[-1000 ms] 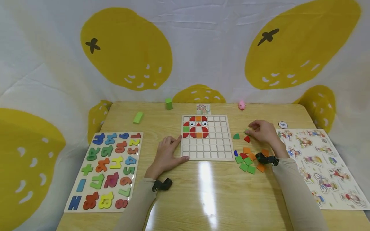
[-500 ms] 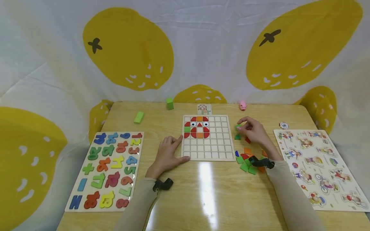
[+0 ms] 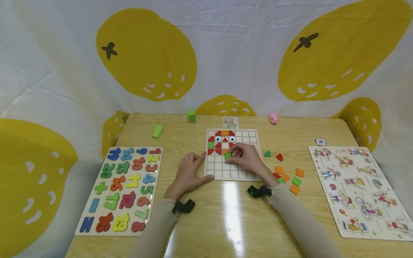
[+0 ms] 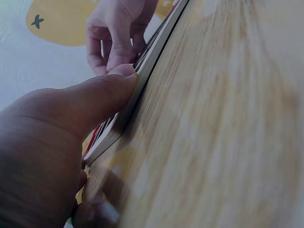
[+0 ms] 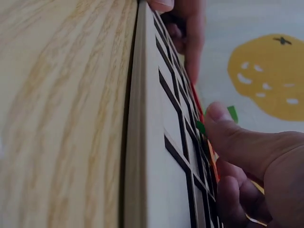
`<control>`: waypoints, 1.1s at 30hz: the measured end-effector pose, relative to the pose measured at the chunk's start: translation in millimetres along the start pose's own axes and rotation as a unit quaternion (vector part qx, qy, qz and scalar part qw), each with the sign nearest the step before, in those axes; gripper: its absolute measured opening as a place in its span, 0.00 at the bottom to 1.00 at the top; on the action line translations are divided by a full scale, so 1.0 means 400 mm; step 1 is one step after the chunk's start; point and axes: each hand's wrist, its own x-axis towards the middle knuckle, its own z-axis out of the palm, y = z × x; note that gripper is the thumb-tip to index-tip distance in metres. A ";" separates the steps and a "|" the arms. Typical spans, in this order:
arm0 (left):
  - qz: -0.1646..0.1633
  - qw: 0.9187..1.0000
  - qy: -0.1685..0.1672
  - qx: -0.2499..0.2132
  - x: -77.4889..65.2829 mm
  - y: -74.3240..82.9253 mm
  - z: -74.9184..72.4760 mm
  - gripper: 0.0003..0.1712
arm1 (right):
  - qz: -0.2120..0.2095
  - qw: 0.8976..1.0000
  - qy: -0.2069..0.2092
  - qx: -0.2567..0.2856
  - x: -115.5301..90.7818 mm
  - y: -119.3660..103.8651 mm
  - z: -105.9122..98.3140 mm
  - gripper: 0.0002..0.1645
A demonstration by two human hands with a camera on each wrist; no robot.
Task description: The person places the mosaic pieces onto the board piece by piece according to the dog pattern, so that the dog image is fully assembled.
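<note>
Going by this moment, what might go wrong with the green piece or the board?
The right hand pinches the green piece close to the orange piece, so setting it down may nudge that one. The left hand touches only one side of the board, which might shift if bumped. The right sleeve runs close to loose pieces and could scatter them.

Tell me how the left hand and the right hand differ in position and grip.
The left hand is at the left edge of the grid board, while the right hand is over its squares. The left hand's thumb and index finger are spread wide apart; the right hand's pinch a green tile. Both have a black device at the wrist.
</note>
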 end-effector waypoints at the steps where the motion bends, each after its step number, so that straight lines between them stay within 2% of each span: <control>1: 0.000 1.000 0.000 0.000 0.000 -0.001 0.000 0.58 | 0.000 1.000 -0.003 -0.012 0.002 -0.005 0.005 0.20; 4: 0.000 1.000 -0.002 0.003 0.001 -0.001 0.001 0.58 | 0.001 0.999 -0.011 -0.035 0.003 -0.015 0.012 0.19; 9: 0.002 1.000 0.001 0.005 0.003 0.001 0.000 0.59 | -0.007 1.000 -0.006 -0.029 -0.001 -0.017 0.011 0.16; 15: 0.003 1.000 0.005 0.002 0.003 0.000 -0.001 0.59 | -0.014 0.999 0.005 -0.052 0.000 -0.025 0.015 0.11; 18: 0.002 1.000 0.006 0.003 0.001 -0.001 0.002 0.59 | -0.034 0.999 -0.002 -0.041 -0.004 -0.022 0.008 0.14; 20: 0.003 1.000 0.007 0.002 0.002 0.001 0.003 0.59 | -0.052 0.998 -0.005 -0.028 -0.018 -0.012 -0.017 0.16; 23: 0.005 1.000 0.006 -0.002 0.003 0.003 0.004 0.59 | -0.062 0.998 -0.002 -0.015 -0.062 0.014 -0.089 0.20; 28: 0.002 1.000 0.000 0.000 0.003 0.005 0.002 0.59 | -0.024 0.998 -0.006 -0.058 -0.181 0.069 -0.220 0.19; 30: 0.001 1.000 0.001 0.001 0.003 0.004 0.000 0.59 | -0.020 0.997 -0.016 -0.073 -0.225 0.091 -0.245 0.18; 33: 0.001 1.000 0.006 -0.004 0.001 0.004 0.000 0.59 | -0.031 0.996 -0.029 -0.083 -0.272 0.115 -0.249 0.18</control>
